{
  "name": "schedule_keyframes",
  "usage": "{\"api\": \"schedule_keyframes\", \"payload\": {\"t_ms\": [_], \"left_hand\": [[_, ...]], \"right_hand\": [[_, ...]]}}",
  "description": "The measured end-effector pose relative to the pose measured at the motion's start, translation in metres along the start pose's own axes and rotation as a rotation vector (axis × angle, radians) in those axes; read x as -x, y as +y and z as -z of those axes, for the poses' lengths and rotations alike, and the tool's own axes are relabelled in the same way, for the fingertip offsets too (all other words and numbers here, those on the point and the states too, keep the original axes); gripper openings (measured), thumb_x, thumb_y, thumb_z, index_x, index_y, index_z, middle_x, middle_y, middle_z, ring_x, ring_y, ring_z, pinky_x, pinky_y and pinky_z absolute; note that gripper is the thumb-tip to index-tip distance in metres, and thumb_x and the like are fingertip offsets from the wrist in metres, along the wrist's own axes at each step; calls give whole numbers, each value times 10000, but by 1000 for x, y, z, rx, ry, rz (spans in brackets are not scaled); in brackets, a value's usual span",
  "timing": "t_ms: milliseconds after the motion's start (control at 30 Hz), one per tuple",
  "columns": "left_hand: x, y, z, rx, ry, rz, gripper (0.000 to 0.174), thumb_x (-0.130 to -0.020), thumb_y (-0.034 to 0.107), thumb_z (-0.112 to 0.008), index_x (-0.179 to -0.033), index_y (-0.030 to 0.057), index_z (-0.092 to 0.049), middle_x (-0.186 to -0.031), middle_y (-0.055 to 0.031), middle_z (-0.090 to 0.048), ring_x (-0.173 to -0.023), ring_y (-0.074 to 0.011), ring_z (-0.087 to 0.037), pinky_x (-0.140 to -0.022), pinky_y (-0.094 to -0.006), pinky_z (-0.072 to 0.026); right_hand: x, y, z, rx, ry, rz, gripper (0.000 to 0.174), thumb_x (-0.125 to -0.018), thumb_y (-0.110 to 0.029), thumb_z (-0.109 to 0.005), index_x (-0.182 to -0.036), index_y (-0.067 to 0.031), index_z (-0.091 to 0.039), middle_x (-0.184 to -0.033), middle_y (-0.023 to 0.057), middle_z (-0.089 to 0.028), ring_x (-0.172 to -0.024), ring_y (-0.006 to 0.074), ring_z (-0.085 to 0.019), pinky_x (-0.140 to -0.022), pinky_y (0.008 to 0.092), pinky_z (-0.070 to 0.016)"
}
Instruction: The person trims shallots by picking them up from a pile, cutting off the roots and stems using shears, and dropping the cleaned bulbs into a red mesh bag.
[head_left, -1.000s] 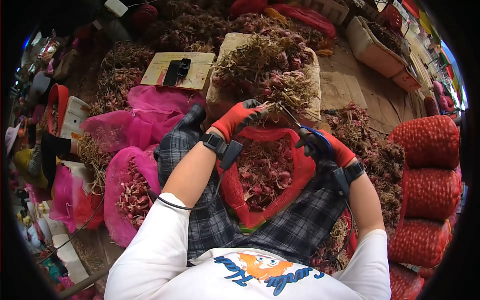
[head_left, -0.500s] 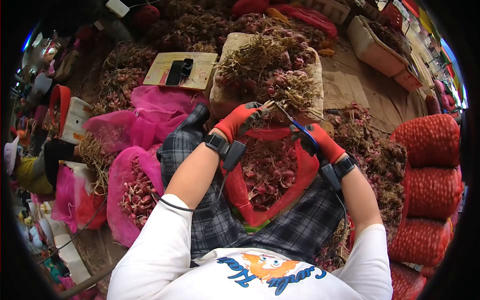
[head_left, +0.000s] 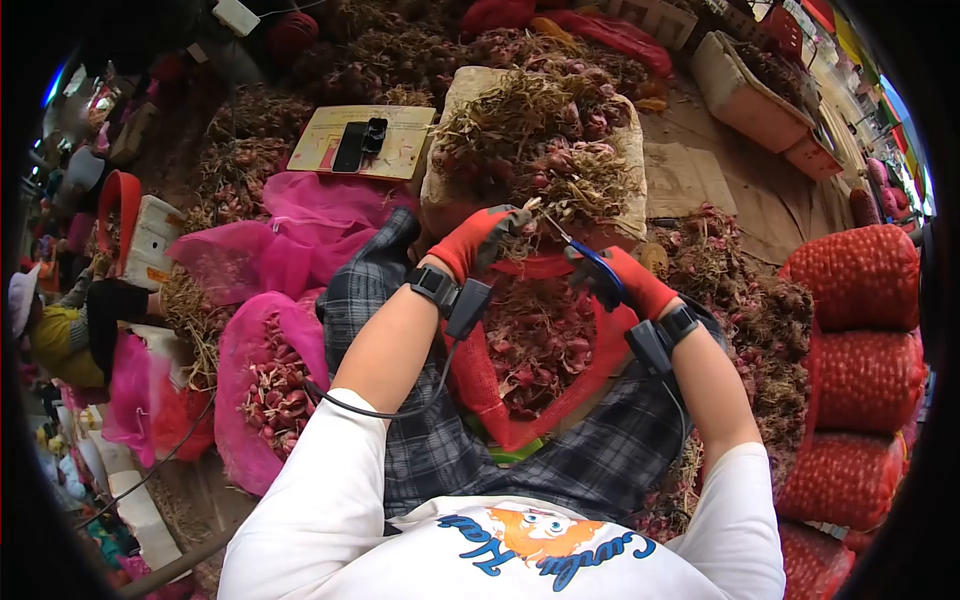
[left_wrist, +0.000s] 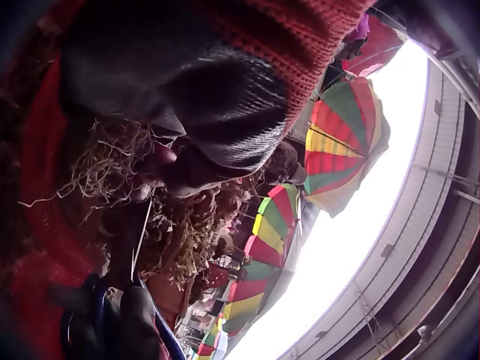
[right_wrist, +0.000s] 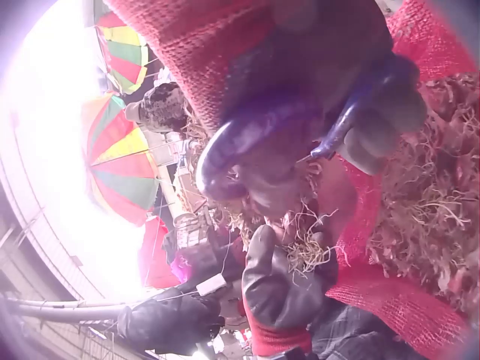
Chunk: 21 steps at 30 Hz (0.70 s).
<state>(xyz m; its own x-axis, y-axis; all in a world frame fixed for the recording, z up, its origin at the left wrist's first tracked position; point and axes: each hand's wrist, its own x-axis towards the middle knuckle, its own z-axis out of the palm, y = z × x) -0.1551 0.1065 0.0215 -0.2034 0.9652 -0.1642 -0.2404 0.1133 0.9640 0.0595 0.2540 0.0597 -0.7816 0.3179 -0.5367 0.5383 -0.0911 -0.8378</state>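
Scissors near stringy-rooted shallots

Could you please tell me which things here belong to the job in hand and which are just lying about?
Apparently in use: left hand, right hand, blue scissors, held bunch, heaped bulbs, open red bag.

Apparently lying about: phone, flat board, pink netting.

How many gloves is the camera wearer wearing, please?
2: one on the left hand, which holds shallots, and one on the right hand, which grips the blue-handled scissors. Neither is fully hidden.
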Motion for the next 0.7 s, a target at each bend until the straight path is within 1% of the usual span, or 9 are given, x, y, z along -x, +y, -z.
{"api": "schedule_keyframes", "payload": {"t_ms": [100, 233, 333, 433, 467, 500, 600, 633, 700], "left_hand": [[-1, 5, 5, -46, 6, 107, 414, -932, 390, -493, -1156, 49, -564, -1049, -32, -600, -970, -131, -537, -862, -281, -419], [-1, 8, 11, 561, -200, 61, 379, -949, 311, -472, -1237, 65, -489, -1105, -51, -593, -1051, -172, -548, -866, -328, -477], [21, 20, 7, 664, -248, -60, 393, -953, 299, -464, -1255, 47, -458, -1163, -64, -564, -1088, -174, -538, -901, -343, -475], [47, 26, -5, 517, -347, -209, 422, -931, 265, -517, -1278, 43, -428, -1186, -40, -536, -1102, -172, -528, -931, -326, -451], [63, 33, -17, 466, -359, -263, 425, -924, 254, -533, -1277, 42, -428, -1185, -35, -534, -1104, -171, -526, -940, -323, -443], [55, -9, -2, 563, -275, -211, 393, -910, 188, -557, -1258, 38, -450, -1176, -26, -534, -1100, -151, -520, -940, -303, -431], [95, 12, -74, 302, -66, -94, 363, -892, 91, -554, -1239, 34, -465, -1175, -27, -536, -1079, -133, -522, -932, -289, -424], [103, 4, -93, 395, -52, -121, 388, -860, 20, -557, -1237, 35, -466, -1164, -29, -543, -1058, -118, -521, -916, -284, -423], [108, -45, -99, -201, 160, -247, 417, -818, -10, -595, -1217, 27, -479, -1105, -30, -568, -995, -113, -549, -871, -279, -441]], "right_hand": [[-5, -14, -6, 121, 107, 19, 504, -796, -468, -654, -663, 18, -647, -449, 29, -489, -339, 116, -442, -350, 262, -350], [8, -4, -3, 74, 119, -15, 457, -801, -462, -653, -726, -12, -646, -504, 35, -524, -381, 111, -487, -357, 248, -367], [42, 3, -10, -105, 33, -54, 405, -823, -435, -638, -889, -36, -631, -631, 51, -585, -443, 108, -534, -362, 235, -379], [79, 8, -33, -495, -47, 58, 404, -855, -375, -623, -1106, -69, -546, -848, 70, -635, -514, 90, -563, -386, 216, -393], [79, 16, -41, -530, 16, 131, 382, -852, -360, -632, -1085, -67, -559, -834, 60, -636, -508, 83, -554, -395, 213, -395], [75, 27, -52, -568, 78, 201, 360, -848, -346, -641, -1064, -66, -572, -819, 49, -636, -501, 75, -545, -404, 211, -396], [74, 35, -85, -573, 223, 274, 235, -811, -253, -698, -934, -59, -647, -750, -16, -632, -490, 47, -526, -438, 201, -401], [70, 37, -92, -496, 240, 331, 218, -807, -224, -696, -931, -52, -649, -755, -14, -634, -504, 46, -535, -453, 199, -411], [64, 47, -107, -407, 300, 445, 183, -802, -174, -682, -921, -38, -651, -758, -8, -637, -536, 47, -553, -478, 197, -427]]}}
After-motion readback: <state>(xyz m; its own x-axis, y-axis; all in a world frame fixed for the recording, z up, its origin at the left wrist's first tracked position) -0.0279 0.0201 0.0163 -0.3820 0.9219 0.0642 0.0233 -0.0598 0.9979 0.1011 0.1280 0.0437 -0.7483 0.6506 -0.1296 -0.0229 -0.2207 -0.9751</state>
